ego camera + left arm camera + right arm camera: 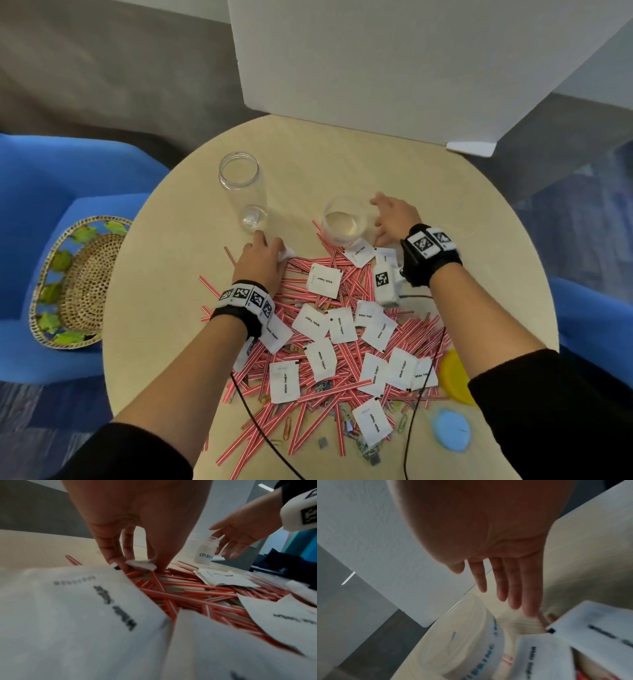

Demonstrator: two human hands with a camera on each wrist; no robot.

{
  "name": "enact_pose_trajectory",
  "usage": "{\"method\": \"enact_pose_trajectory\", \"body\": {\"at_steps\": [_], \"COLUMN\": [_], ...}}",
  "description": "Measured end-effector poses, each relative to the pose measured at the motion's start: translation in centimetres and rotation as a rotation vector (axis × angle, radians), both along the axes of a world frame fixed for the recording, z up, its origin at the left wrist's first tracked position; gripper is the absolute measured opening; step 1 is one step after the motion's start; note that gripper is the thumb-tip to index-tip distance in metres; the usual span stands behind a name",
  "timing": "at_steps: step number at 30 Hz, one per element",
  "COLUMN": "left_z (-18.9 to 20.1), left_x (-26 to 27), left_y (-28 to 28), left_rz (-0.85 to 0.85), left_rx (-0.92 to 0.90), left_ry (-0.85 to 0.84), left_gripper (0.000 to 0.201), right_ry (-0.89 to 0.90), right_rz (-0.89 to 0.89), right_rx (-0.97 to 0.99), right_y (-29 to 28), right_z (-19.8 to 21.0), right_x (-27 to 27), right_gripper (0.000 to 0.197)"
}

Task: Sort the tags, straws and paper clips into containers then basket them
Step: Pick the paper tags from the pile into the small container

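A heap of red-and-white striped straws covers the near half of the round table, with white sugar packets scattered on top and paper clips along its near edge. My left hand reaches to the heap's far left edge and pinches a small white packet between thumb and fingers. My right hand hovers with straight, spread fingers just right of a short clear jar, apart from it. A tall clear jar stands further left.
A woven basket lies on a blue chair left of the table. A yellow lid and a blue lid sit at the near right. A white board stands behind the table. Black cables cross the heap.
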State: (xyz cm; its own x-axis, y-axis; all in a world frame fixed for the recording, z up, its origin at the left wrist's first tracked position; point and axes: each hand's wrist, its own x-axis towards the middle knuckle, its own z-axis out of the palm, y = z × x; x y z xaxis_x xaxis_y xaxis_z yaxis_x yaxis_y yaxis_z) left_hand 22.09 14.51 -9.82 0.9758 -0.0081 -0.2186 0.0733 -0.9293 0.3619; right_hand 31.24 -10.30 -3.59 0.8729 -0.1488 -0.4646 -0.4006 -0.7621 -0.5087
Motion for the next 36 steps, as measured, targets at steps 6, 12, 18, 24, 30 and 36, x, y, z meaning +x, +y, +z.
{"method": "enact_pose_trajectory", "body": {"at_steps": [6,12,18,24,30,36], "left_z": [0.1,1.5,2.1,2.3,1.7,1.2], "left_x": [0.4,0.2,-0.5,-0.6,-1.8,-2.0], "left_y": [0.2,0.5,0.1,-1.1,-2.5,-2.7], "left_rz": [-0.007,0.173,0.207,0.068,-0.05,0.034], "left_rx": [0.04,-0.223,-0.423,-0.533,-0.522,-0.477], "left_ry": [0.054,-0.069,-0.044,-0.106,0.033,0.091], "left_gripper": [0.021,0.019,0.007,0.015,0.021,0.029], "right_ry": [0.137,0.148,0.196,0.241,0.324,0.143], "right_rz": [0.391,0.458,0.49,0.515,0.475,0.292], "right_rx": [-0.456,-0.512,-0.44,-0.468,-0.406,-0.18], "right_y": [-2.4,-2.5,-2.8,-2.4,-3.9,-4.1], "right_z": [-2.2,-1.9,-1.6,-2.3,-1.6,1.5], "right_x": [-4.5,-4.5,-4.9,-6.3,-5.9,-3.6], "right_gripper": [0.042,0.023,0.022,0.031,0.027,0.028]}}
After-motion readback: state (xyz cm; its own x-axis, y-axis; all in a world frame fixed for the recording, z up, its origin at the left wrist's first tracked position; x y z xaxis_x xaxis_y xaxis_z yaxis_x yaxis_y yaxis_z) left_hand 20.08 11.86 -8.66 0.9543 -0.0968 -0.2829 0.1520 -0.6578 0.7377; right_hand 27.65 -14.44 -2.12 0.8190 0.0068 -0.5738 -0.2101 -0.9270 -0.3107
